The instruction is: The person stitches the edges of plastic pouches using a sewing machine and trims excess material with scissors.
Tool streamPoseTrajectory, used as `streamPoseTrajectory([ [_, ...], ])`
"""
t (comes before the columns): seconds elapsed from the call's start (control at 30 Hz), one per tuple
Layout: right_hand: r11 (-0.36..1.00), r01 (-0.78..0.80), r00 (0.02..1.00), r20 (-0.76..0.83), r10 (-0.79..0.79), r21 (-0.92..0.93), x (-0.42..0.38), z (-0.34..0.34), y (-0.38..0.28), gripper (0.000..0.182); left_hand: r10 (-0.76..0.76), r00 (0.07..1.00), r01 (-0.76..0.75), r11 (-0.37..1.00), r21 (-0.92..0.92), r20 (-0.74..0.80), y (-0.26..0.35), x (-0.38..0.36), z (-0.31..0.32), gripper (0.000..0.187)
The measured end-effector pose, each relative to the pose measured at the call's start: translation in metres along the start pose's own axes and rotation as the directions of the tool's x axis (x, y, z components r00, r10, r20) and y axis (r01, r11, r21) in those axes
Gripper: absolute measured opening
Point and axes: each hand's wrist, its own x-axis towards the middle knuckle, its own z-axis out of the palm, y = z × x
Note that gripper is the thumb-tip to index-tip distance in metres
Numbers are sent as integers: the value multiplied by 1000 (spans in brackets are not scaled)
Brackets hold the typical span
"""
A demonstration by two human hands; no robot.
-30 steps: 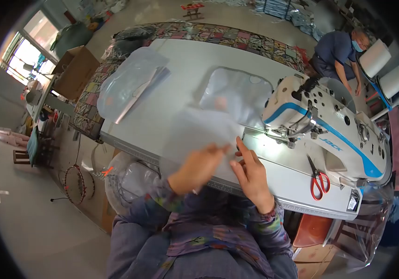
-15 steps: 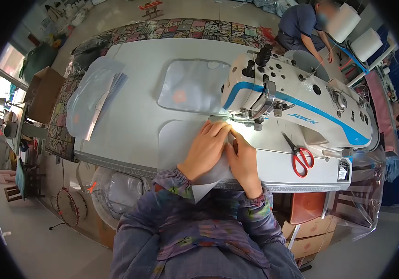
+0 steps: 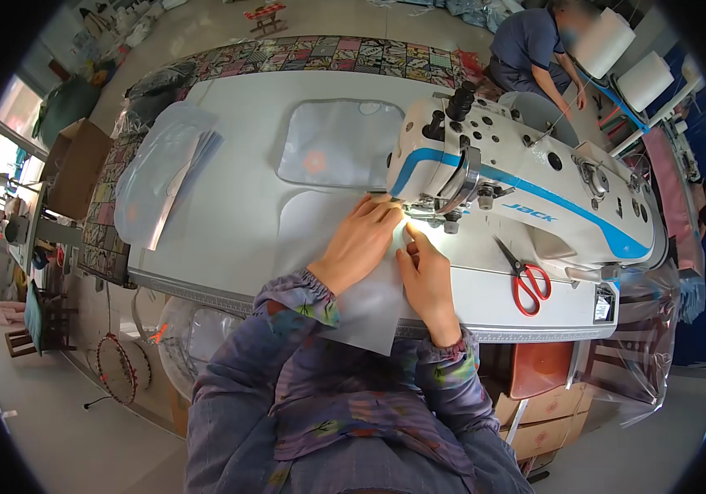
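Observation:
A translucent white plastic sheet [image 3: 312, 230] lies flat on the sewing table [image 3: 229, 198], its near corner hanging over the front edge. My left hand [image 3: 359, 245] presses flat on it, fingertips close to the presser foot of the white and blue sewing machine [image 3: 518, 193]. My right hand [image 3: 425, 276] rests on the same sheet just to the right, fingers pointing at the lit needle area. Both hands hold the sheet down under the machine's head.
Red-handled scissors [image 3: 526, 280] lie on the table right of my hands. A finished clear pouch [image 3: 336, 152] sits behind the sheet, and a stack of plastic pieces [image 3: 159, 177] lies far left. Another person [image 3: 534, 49] works at the back right near white rolls [image 3: 608, 41].
The sheet went from lifted in my fingers to flat on the table. Both hands slid it forward to the needle; the view shifted right and closer to the machine.

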Motion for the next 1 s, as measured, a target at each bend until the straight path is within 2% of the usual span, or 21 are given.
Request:
streamPoseTrajectory([
  [0.07, 1000, 0, 1000, 0, 0, 5, -3, -1, 0, 46, -31, 999, 32, 999, 28, -7, -2, 3, 0, 24],
  [0.1, 1000, -7, 1000, 14, 7, 17, -4, -2, 1, 47, -31, 1000, 31, 999, 28, -7, -2, 3, 0, 24],
  [0.17, 1000, -14, 1000, 27, 13, 28, -8, -5, 2, 47, -2, 993, 12, 996, 83, -121, -4, 2, 1, 17],
  [0.2, 998, -44, 998, 55, 42, 38, -10, -7, -1, 47, 0, 993, 10, 997, 81, -120, -1, 0, -4, 17],
  [0.27, 996, -78, 994, 80, 74, 47, -12, -12, -5, 47, -65, 998, 65, 997, 31, -5, 11, -7, -25, 18],
  [0.3, 994, -88, 992, 95, 82, 66, -13, -13, -7, 46, -65, 998, 65, 997, 28, -3, 18, -11, -35, 18],
  [0.37, 991, -99, 990, 110, 89, 85, -14, -13, -7, 46, -110, 980, 127, 987, -95, 165, 30, -18, -54, 20],
  [0.4, 988, -102, 990, 110, 90, 112, -15, -12, -5, 45, -109, 980, 126, 987, -94, 166, 35, -23, -62, 20],
  [0.47, 985, -103, 990, 108, 88, 139, -14, -12, -5, 45, -16, 962, 80, 971, -227, 272, 42, -31, -73, 27],
  [0.5, 978, -125, 988, 116, 107, 170, -14, -12, -8, 45, -14, 962, 78, 971, -226, 273, 45, -35, -72, 27],
  [0.57, 969, -148, 984, 124, 125, 199, -14, -14, -12, 45, 102, 990, -94, 992, -87, 97, 47, -42, -66, 37],
  [0.6, 965, -154, 983, 134, 127, 210, -13, -16, -13, 44, 102, 990, -94, 992, -87, 98, 43, -45, -60, 37],
  [0.67, 962, -159, 981, 144, 129, 220, -12, -15, -13, 44, 106, 993, -108, 993, 44, 51, 29, -50, -46, 40],
  [0.7, 930, -208, 974, 156, 166, 305, -11, -13, -12, 44, 107, 993, -110, 993, 44, 50, 24, -50, -42, 40],
  [0.73, 887, -256, 964, 171, 204, 385, -11, -12, -11, 43, 78, 995, -75, 996, -53, 63, 19, -51, -39, 36],
  [0.77, 887, -256, 964, 170, 205, 384, -10, -13, -12, 43, 50, 996, -38, 988, -150, 79, 15, -50, -36, 33],
  [1.0, 899, -302, 948, 201, 247, 317, 5, -14, -13, 42, 39, 998, -28, 982, -187, 54, -2, -35, -23, 31],
])
